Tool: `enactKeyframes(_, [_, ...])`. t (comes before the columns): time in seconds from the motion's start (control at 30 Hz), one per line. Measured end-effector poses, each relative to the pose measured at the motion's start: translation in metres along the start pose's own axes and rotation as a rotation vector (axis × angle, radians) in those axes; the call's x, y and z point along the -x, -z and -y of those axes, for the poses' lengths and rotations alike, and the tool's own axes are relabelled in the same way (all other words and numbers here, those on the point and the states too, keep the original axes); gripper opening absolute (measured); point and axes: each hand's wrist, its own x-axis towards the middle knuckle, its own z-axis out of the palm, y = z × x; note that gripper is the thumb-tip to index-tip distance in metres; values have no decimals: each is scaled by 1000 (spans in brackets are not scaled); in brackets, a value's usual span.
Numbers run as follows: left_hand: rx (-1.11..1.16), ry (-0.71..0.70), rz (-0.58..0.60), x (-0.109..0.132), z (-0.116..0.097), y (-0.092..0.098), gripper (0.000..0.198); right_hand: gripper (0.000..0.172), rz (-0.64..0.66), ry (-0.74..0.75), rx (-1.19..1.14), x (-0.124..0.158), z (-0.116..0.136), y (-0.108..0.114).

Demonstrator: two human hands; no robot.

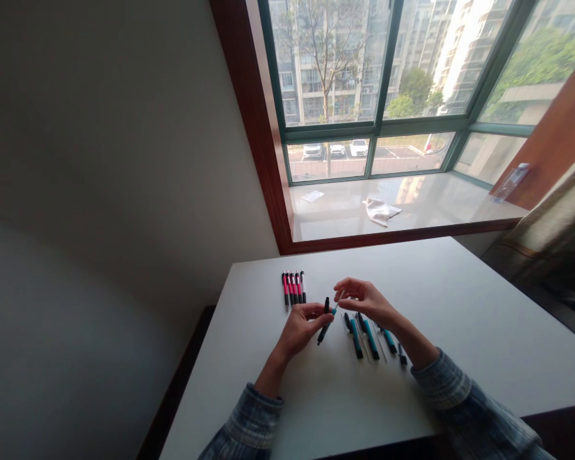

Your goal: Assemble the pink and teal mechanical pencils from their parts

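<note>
My left hand (301, 326) is closed round a black and teal pen (326, 321), held tilted above the white table (460, 319). My right hand (364, 298) pinches a thin pale part at the pen's upper end; I cannot make out what it is. Several red and black pens (293, 287) lie side by side just beyond my left hand. Several teal and black pens (364, 335) and loose pen parts lie in a row under and beside my right wrist.
A window sill (412, 211) beyond the table carries a crumpled white cloth (381, 211), a paper slip (312, 196) and a plastic bottle (509, 182) at the right. A curtain (551, 236) hangs at the right. The wall stands to the left.
</note>
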Motion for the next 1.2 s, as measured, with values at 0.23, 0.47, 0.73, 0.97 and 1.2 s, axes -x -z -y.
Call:
enactKeyframes(0.23, [-61,-19,15,0,-2,-3,35,28,39,47,125,-1,-6,-12])
enactKeyframes(0.47, [-91,2,-6,-1,1,-1,35,25,-24,111,51,-1,-1,-11])
enactKeyframes(0.73, [-156,-35,-263,-5,9,4,27,25,-408,119,-179,-3,-12,20])
enactKeyframes(0.97, [-369,-224,-524,-8,21,12,15,32,-308,40,31,1,-11,27])
enactKeyframes(1.2, [-449,-308,-523,-7,20,11,11,31,-237,41,40,0,-14,22])
